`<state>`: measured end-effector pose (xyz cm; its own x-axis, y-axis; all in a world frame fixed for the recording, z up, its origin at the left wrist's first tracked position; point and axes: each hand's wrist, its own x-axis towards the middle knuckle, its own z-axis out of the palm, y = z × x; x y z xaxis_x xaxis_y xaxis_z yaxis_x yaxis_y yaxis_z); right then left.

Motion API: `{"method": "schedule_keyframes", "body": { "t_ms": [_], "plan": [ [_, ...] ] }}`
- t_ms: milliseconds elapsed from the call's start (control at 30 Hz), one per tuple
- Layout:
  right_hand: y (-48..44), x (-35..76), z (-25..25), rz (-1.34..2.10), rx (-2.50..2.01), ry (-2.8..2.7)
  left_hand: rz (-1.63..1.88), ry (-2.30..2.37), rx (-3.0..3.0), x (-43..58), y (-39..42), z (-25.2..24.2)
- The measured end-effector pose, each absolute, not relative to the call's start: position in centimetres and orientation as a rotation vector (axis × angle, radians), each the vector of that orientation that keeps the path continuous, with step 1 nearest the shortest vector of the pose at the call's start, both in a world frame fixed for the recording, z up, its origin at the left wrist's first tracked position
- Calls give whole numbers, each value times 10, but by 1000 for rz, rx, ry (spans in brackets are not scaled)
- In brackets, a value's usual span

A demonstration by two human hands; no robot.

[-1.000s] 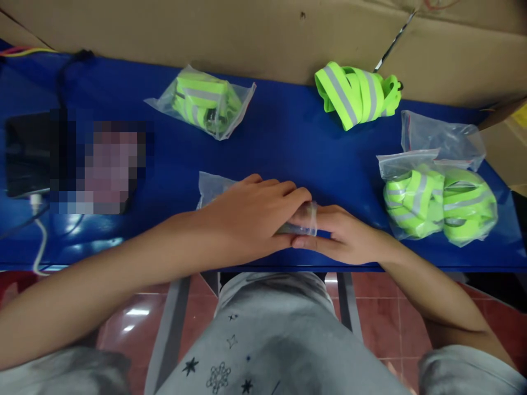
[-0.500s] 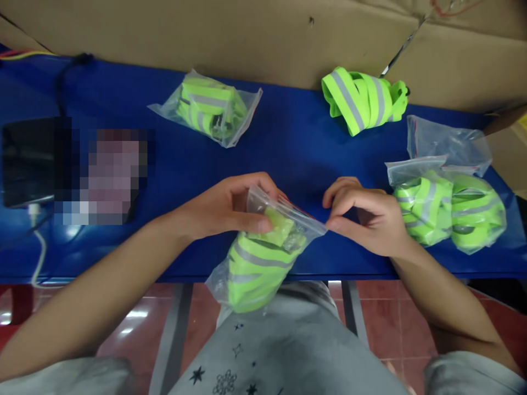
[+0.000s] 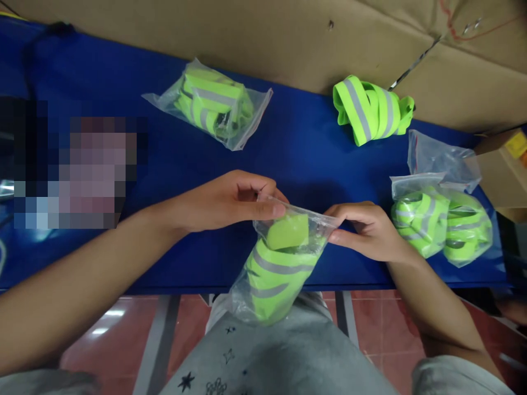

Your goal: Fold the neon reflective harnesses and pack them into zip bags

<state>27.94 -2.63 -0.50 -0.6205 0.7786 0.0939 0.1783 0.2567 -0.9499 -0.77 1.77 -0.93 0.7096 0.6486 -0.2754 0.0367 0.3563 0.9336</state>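
Observation:
A clear zip bag (image 3: 242, 299) hangs over the table's front edge between my hands. Inside it lies a folded neon-yellow reflective strap (image 3: 274, 274) with grey stripes. My left hand (image 3: 242, 203) pinches the bag's top edge near its left side, thumb in front. With thumb and fingers, my right hand (image 3: 358, 227) grips the right corner of the same edge. Whether the zip is fully closed I cannot tell.
On the blue table (image 3: 296, 159), a bagged strap (image 3: 214, 104) lies at the back left and an unbagged strap (image 3: 370, 109) at the back right. Two bagged straps (image 3: 424, 216) and a flat plastic bag (image 3: 444, 156) sit right, beside a cardboard box (image 3: 502, 170). A pixelated patch covers the left.
My right hand has closed on the bag's right corner. My left grip has shifted onto the top edge, and the bag now hangs more upright. The view has turned slightly.

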Motion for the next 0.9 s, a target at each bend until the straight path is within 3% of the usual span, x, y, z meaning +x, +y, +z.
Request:
{"method": "schedule_keyframes", "body": {
  "t_ms": [100, 267, 567, 767, 900],
  "plan": [
    [-26, 280, -4, 1482, -811, -1920, 486, 724, 1073, -8, 9, -8],
    [-30, 277, -4, 1334, -944, -1889, 592, 726, 1141, -3, -3, -8],
    [-29, 271, -8, 1527, -693, -2127, 628, 772, 1280, 2, -17, -16],
    [-33, 264, -12, 1350, -656, -2392, 724, 900, 1317, 10, -25, -12],
    [-38, 264, -8, 1239, -811, -2394, 645, 824, 1042, 7, -18, -11]
  ]
}}
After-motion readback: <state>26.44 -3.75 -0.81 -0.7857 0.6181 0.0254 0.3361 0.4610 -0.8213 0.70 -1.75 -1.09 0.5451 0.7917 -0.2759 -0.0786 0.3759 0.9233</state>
